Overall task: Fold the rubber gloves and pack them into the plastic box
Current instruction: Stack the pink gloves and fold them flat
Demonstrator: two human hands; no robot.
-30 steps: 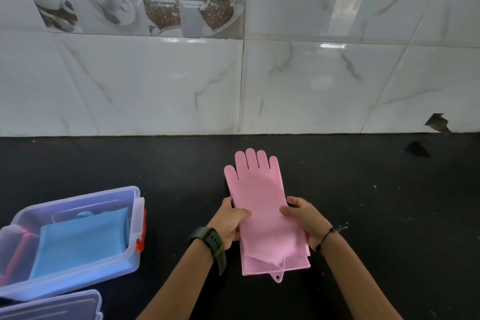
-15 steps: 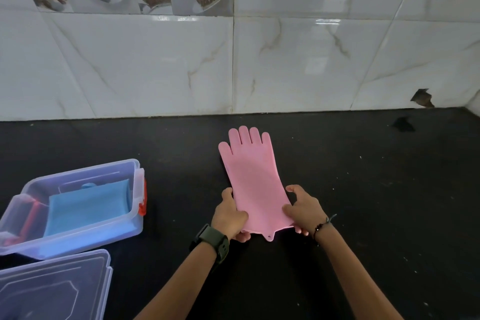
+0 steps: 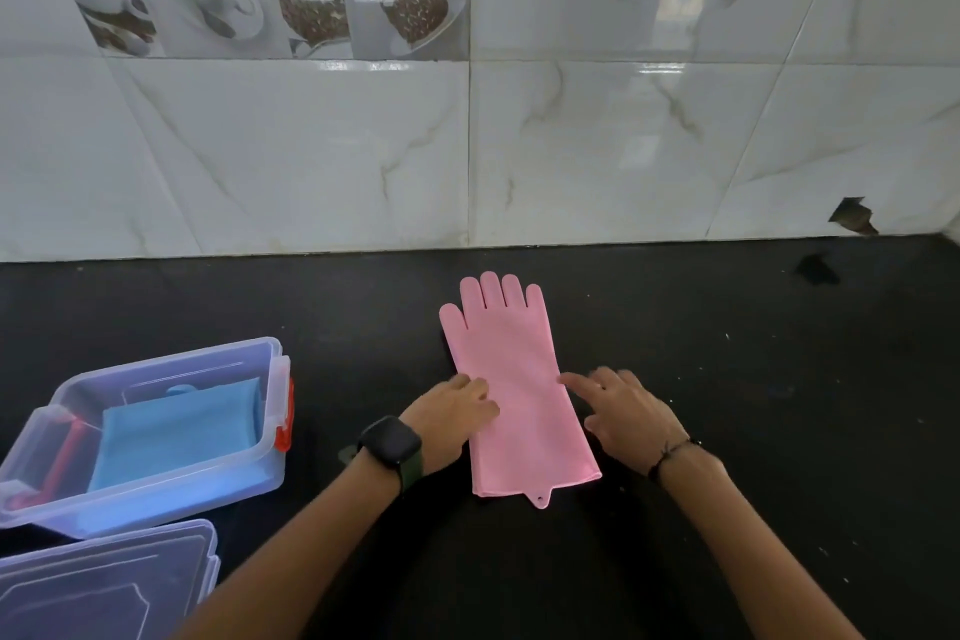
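Note:
A pink rubber glove (image 3: 514, 379) lies flat on the black counter, fingers pointing toward the wall, cuff near me. My left hand (image 3: 457, 411) rests on the glove's left edge at mid-length, fingers pressing down. On the glove's right side my right hand (image 3: 623, 411) hovers with fingers spread, its fingertips touching the edge. Neither hand grips the glove. At the left stands a clear plastic box (image 3: 62, 499) with red latches, and a folded blue glove (image 3: 176, 437) lies inside it.
The box's clear lid (image 3: 104, 582) lies at the lower left corner. A white marble-tile wall (image 3: 467, 146) bounds the black counter (image 3: 727, 379) at the back. A chipped tile hole (image 3: 852, 216) shows at the right.
The glove was held by its cuff and laid flat. Both hands have let go of the cuff and slid up to the glove's middle, one on each side.

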